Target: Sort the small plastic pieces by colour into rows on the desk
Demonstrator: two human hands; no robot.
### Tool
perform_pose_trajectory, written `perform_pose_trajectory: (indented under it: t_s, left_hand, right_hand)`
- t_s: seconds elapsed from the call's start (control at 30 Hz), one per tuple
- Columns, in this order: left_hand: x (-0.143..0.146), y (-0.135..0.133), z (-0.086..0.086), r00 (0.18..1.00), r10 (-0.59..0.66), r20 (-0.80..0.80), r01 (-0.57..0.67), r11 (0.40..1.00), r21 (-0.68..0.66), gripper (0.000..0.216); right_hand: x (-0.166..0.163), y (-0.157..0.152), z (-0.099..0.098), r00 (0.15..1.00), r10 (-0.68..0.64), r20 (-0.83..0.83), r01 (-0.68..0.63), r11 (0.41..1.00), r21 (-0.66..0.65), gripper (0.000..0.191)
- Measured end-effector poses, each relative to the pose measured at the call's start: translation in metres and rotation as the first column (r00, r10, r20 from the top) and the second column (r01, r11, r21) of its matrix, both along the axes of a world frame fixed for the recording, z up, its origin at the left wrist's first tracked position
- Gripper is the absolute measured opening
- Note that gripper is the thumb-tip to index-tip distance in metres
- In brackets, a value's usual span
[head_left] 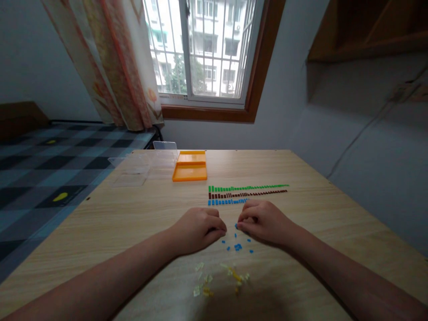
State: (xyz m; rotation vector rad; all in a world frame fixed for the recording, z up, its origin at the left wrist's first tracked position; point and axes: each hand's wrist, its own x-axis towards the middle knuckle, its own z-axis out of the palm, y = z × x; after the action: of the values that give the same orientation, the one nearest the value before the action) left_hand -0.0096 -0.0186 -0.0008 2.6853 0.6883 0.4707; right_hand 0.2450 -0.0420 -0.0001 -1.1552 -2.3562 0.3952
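Note:
My right hand (pixel 265 220) is closed in a pinch, with a small blue building brick (pixel 236 226) at its thumb and fingertips. Just to the left, my left hand (pixel 202 228) rests low over the table with its fingers curled together; whether anything is between them is hidden. Several loose blue bricks (pixel 237 247) lie scattered on the near side of the hands. Beyond them run three rows of small pieces: a green row (pixel 240 188), a dark brown row (pixel 230 195) and a blue row (pixel 220 202). My right hand partly covers the right end of the blue row.
Clear and yellow pieces (pixel 207 292) lie in a loose scatter close to me. An open orange case (pixel 190 171) sits at the back of the wooden table (pixel 160 200). Left of it are transparent plastic boxes (pixel 130 171). A checked bed (pixel 67 156) stands beyond the left edge.

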Motion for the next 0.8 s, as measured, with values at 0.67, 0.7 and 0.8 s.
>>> perform_pose_trajectory:
  t_s: [0.67, 0.7, 0.8]
  left_hand:
    - [-0.001, 0.001, 0.000, 1.000, 0.017, -0.010, -0.017, 0.999, -0.029, 0.017]
    - [-0.002, 0.002, 0.000, 1.000, 0.013, -0.012, -0.013, 0.999, -0.033, 0.017]
    - [-0.002, 0.002, -0.001, 1.000, 0.006, -0.019, -0.007, 0.999, -0.046, 0.018]
  right_hand:
    - [0.022, 0.012, -0.001, 0.997, 0.008, 0.073, -0.014, 0.996, 0.085, 0.015]
    - [0.029, 0.015, 0.000, 0.998, -0.035, 0.052, 0.031, 0.995, 0.091, 0.016]
    - [0.051, 0.028, 0.000, 0.988, -0.156, 0.010, 0.155, 0.986, 0.069, 0.016]
